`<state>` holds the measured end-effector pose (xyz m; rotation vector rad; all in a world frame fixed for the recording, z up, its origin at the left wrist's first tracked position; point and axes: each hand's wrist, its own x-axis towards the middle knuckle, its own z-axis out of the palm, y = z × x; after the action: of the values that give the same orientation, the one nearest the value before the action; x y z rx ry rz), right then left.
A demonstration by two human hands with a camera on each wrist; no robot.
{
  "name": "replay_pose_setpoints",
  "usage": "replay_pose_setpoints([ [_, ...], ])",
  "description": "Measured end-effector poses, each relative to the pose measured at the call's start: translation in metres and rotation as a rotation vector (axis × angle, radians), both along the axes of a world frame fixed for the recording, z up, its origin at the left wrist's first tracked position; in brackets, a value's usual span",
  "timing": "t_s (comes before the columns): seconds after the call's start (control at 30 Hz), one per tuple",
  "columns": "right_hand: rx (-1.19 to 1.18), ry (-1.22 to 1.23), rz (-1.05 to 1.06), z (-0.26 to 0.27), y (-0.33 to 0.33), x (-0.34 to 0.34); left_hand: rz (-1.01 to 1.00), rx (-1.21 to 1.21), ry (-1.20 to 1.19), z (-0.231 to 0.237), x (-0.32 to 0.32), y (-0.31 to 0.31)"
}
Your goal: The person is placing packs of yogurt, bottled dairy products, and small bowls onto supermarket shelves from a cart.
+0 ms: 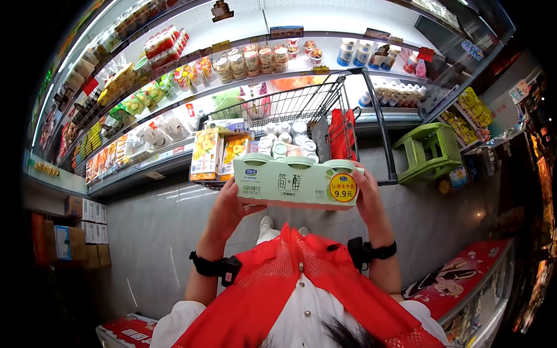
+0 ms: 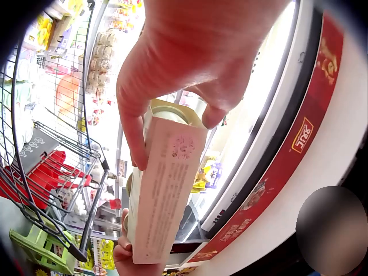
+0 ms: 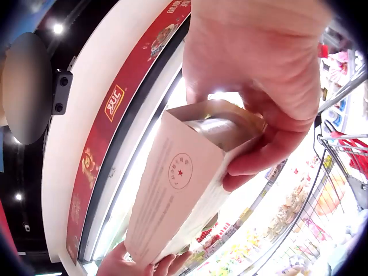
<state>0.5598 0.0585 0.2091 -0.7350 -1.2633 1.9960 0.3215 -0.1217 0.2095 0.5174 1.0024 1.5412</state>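
Note:
In the head view, a pale green carton pack of yogurt cups (image 1: 290, 182) is held level in front of the chest, with a yellow round price sticker on its right side. My left hand (image 1: 227, 210) grips its left end, and my right hand (image 1: 369, 198) grips the right end. Round green lids show along the top edge. Both wrist views show the printed underside of the yogurt pack (image 2: 167, 184) and an open end with a cup inside. Thumb and fingers of the right hand (image 3: 259, 86) pinch the carton's end panels.
Just beyond the pack stands a black wire shopping cart (image 1: 374, 110) holding orange-printed boxes (image 1: 206, 152) and several white bottles (image 1: 284, 139). Refrigerated shelves (image 1: 243, 43) with packaged food curve behind it. A green step stool (image 1: 429, 152) is at the right, a red-topped case (image 1: 464, 272) at lower right.

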Motion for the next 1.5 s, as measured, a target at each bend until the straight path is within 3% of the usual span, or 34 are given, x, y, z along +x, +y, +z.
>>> replay_pose_setpoints([
  [0.37, 0.065, -0.041, -0.058, 0.006, -0.003, -0.023, -0.067, 0.002, 0.036, -0.003, -0.035, 0.0],
  [0.7, 0.167, -0.035, -0.151, -0.008, -0.015, -0.051, -0.247, -0.074, 0.058, -0.016, -0.08, 0.026],
  [0.9, 0.156, -0.04, -0.22, -0.025, -0.013, -0.037, -0.249, -0.148, 0.424, -0.034, -0.081, 0.06],
  [1.07, 0.096, -0.098, -0.397, -0.023, 0.007, 0.009, -0.436, -0.186, 0.403, -0.019, -0.046, 0.113],
  [1.13, 0.119, -0.094, -0.421, -0.02, 0.02, 0.038, -0.526, -0.096, 0.354, -0.016, -0.021, 0.137],
  [1.27, 0.153, -0.128, -0.483, -0.014, 0.051, 0.107, -0.586, 0.05, 0.453, -0.023, 0.041, 0.184],
  [1.5, 0.182, -0.216, -0.48, 0.029, 0.114, 0.254, -0.554, 0.078, 0.375, -0.005, 0.18, 0.252],
])
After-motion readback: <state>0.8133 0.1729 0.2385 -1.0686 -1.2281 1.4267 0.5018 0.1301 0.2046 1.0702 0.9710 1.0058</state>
